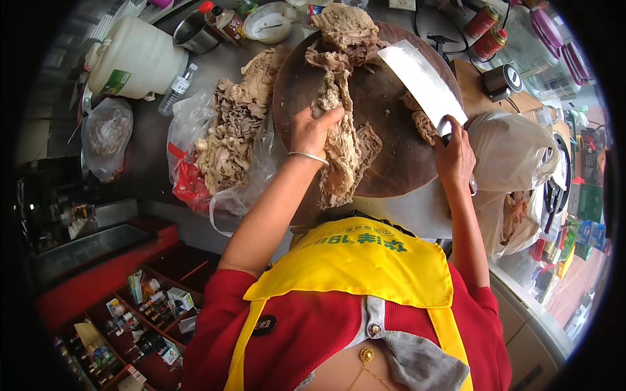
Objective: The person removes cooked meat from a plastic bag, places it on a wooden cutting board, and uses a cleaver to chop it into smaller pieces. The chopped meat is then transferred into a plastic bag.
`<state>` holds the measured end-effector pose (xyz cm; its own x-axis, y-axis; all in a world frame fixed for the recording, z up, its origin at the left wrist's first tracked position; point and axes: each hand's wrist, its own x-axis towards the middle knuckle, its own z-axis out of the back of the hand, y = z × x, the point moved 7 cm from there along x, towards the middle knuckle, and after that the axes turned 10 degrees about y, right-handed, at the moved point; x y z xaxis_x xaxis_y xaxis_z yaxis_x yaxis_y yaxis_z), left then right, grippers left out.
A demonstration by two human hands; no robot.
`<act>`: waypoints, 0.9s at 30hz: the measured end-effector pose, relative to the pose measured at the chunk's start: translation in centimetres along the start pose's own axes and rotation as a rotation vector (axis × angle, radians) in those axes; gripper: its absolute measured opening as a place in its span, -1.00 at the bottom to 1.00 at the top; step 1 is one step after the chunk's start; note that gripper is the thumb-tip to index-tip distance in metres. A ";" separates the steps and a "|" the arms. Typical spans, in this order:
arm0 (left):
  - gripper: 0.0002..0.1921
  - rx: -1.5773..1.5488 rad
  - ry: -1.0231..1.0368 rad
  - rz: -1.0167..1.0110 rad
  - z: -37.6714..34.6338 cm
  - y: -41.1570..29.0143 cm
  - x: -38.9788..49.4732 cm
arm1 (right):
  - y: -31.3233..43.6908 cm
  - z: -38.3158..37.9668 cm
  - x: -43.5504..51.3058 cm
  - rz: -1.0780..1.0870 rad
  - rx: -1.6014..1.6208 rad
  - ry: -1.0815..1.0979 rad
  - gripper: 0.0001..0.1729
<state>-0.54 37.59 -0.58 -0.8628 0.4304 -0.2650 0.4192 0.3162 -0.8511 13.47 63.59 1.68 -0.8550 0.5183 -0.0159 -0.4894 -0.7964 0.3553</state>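
Note:
A long strip of pale, folded tripe (340, 141) lies across the left part of a round dark wooden chopping board (396, 161). My left hand (315, 129) grips its upper part, thumb on top. My right hand (455, 154) holds a broad metal cleaver (420, 80) by the handle, its wide blade slanting up and left over the right side of the board. Small brown pieces of tripe (423, 127) lie beside the blade, partly hidden by it. At the far edge of the board sits a heap of tripe (345, 27).
Left of the board, more tripe (239, 117) rests on an opened plastic bag (188, 127). A water bottle (177, 90) and a large whitish plastic container (139, 56) stand farther left. On the right are a filled plastic bag (508, 149), red cans (481, 22) and a small metal canister (501, 82).

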 end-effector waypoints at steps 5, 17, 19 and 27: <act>-0.77 0.108 0.049 -0.173 0.5 0.1 -0.3 | 0.1 -3.9 1.8 0.028 -0.044 0.092 -0.48; -0.73 0.380 0.266 -0.148 -3.8 -0.1 -2.1 | 11.7 -3.2 0.7 0.182 1.270 0.707 -0.53; -0.69 0.237 0.327 0.046 -2.9 -0.3 -2.3 | 11.0 -4.0 0.6 0.123 1.345 0.853 -0.64; -0.71 0.465 0.640 0.167 -2.9 -4.2 -2.6 | 13.2 -7.3 0.6 0.261 1.590 0.981 -0.75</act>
<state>0.73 37.64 5.01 -0.4113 0.8858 -0.2149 0.2465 -0.1189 -0.9618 5.22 51.09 -0.49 -0.9345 -0.3471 -0.0787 -0.2471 0.4737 0.8453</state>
